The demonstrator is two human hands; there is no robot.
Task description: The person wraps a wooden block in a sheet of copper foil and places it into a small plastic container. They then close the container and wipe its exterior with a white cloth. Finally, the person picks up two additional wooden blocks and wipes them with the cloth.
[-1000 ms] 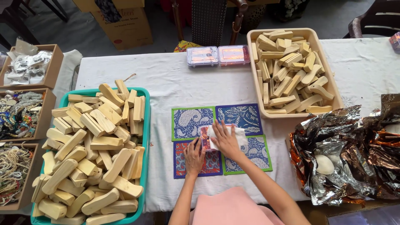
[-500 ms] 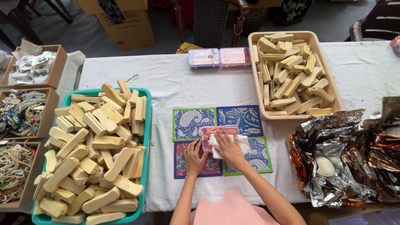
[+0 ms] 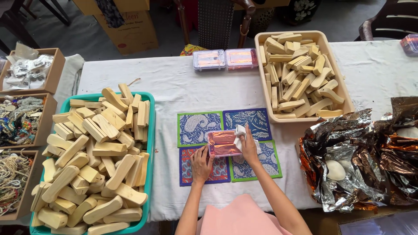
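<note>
Landmark: four paisley mats [image 3: 248,119] mid-table
Box: clear pink-tinted plastic box [image 3: 223,143] lying on the mats' centre
Left hand [image 3: 201,164]: fingers steadying the box's near-left edge
Right hand [image 3: 248,146]: clutching white cloth [image 3: 240,132] against the box's right end

A white-clothed table [image 3: 174,91] carries four mats [image 3: 226,143] at centre, a green tub [image 3: 150,130] at 9 o'clock, a beige tub [image 3: 344,93] at 2, boxes [image 3: 224,58] at 12, foil [image 3: 348,161] at 4.
</note>
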